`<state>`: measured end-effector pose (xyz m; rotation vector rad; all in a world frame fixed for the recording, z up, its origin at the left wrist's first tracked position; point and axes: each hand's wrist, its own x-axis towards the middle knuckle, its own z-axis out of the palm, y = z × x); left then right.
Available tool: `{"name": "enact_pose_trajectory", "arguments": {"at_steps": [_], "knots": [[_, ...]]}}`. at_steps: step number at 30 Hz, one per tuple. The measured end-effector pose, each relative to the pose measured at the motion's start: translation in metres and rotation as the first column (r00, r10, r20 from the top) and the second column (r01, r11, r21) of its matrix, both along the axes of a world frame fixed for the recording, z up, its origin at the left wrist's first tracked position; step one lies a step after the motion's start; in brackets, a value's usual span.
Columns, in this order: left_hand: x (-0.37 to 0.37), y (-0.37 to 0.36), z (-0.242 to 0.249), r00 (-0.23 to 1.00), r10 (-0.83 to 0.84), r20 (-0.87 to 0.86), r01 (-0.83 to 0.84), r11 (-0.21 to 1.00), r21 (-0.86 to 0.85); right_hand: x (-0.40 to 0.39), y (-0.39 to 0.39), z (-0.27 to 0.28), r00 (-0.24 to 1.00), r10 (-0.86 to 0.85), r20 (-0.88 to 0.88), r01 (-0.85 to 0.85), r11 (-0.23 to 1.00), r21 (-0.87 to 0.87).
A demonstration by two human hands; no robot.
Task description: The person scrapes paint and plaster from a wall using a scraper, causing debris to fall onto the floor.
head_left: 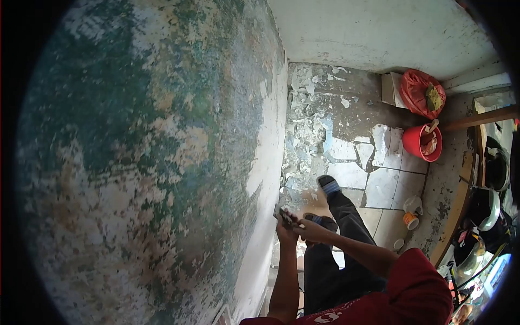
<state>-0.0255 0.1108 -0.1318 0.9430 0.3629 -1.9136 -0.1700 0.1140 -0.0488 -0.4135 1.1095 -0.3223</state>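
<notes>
Both my hands are together low beside the wall, closed on a small scraper (289,218). Its flat grey end points up and left, close to the wall surface. My left hand (285,232) grips it nearer that flat end, and my right hand (311,231) is closed around the handle end. Fingers cover part of the tool, so its full shape is hidden. The wall (162,162) on the left has patchy green, white and brown old paint, with a whiter strip (259,233) along its lower edge.
Peeled paint flakes (306,132) litter the floor along the wall. Against the far right side stand a red bucket (422,143) with tools in it, a red plastic bag (420,89) and an orange-and-white cup (410,220). Broken white tiles (346,174) lie near my sandaled feet. Cluttered items fill the right edge.
</notes>
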Motion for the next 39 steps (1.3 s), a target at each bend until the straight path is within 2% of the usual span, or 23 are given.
{"name": "enact_pose_trajectory", "arguments": {"at_steps": [1,4,7,9,11,14,17,18,21,24,27,30,32,33,34,35,36,39], "knots": [[0.012,0.016,0.006,0.998,0.056,0.029,-0.058,0.995,0.086,0.005,0.01,0.025,1.0,-0.017,0.004,0.017,0.996,0.09],[0.041,0.04,0.024,0.967,0.122,-0.222,-0.1,0.989,0.107,0.041,0.05,0.043,0.977,-0.207,0.049,0.206,0.978,0.02],[0.049,0.022,0.066,0.929,-0.037,-0.367,0.021,0.999,-0.048,0.057,0.055,0.078,0.941,-0.333,0.059,0.337,0.939,-0.069],[0.058,0.004,0.08,0.932,-0.091,-0.35,0.073,0.995,-0.062,0.065,0.047,0.09,0.923,-0.371,0.103,0.38,0.92,-0.091],[0.048,-0.018,0.107,0.943,0.117,-0.31,-0.095,0.992,0.087,0.064,0.032,0.105,0.909,-0.394,0.136,0.404,0.913,-0.061],[0.045,-0.035,0.127,0.942,0.045,-0.332,-0.044,0.999,0.01,0.065,0.012,0.112,0.898,-0.403,0.175,0.415,0.909,-0.038],[0.051,-0.049,0.115,0.948,-0.006,-0.317,-0.035,0.992,-0.123,0.065,-0.004,0.114,0.903,-0.385,0.193,0.401,0.915,-0.053],[0.052,-0.054,0.114,0.945,-0.012,-0.326,-0.029,0.992,-0.121,0.065,-0.008,0.113,0.909,-0.374,0.185,0.392,0.918,-0.067],[0.052,-0.064,0.108,0.927,0.11,-0.359,-0.118,0.993,0.0,0.067,-0.013,0.107,0.914,-0.357,0.195,0.381,0.918,-0.107],[0.048,-0.065,0.109,0.899,0.02,-0.437,-0.07,0.993,-0.099,0.067,-0.015,0.102,0.912,-0.352,0.211,0.384,0.913,-0.134],[0.041,-0.068,0.121,0.901,0.028,-0.434,-0.08,0.992,-0.101,0.064,-0.021,0.105,0.914,-0.363,0.183,0.388,0.912,-0.132],[0.053,-0.081,0.087,0.921,0.055,-0.385,-0.087,0.994,-0.067,0.062,-0.045,0.1,0.92,-0.368,0.135,0.386,0.91,-0.15],[0.051,-0.09,0.06,0.967,0.002,-0.256,-0.027,0.995,-0.093,0.066,-0.061,0.078,0.901,-0.42,0.107,0.433,0.882,-0.187],[0.045,-0.096,0.052,0.98,-0.026,-0.195,0.005,0.994,-0.112,0.061,-0.059,0.078,0.92,-0.381,0.09,0.392,0.896,-0.208],[0.033,-0.096,0.071,0.956,0.013,-0.294,-0.047,0.993,-0.109,0.052,-0.055,0.082,0.935,-0.347,0.072,0.354,0.906,-0.233],[0.033,-0.088,0.075,0.957,-0.033,-0.287,-0.029,0.977,-0.209,0.044,-0.052,0.086,0.947,-0.316,0.053,0.319,0.914,-0.252],[0.034,-0.082,0.078,0.953,-0.016,-0.302,-0.05,0.977,-0.209,0.038,-0.052,0.089,0.963,-0.251,0.099,0.266,0.945,-0.192],[0.037,-0.084,0.074,0.965,-0.009,-0.261,-0.031,0.988,-0.148,0.045,-0.052,0.075,0.978,-0.191,0.08,0.205,0.942,-0.266]]}}
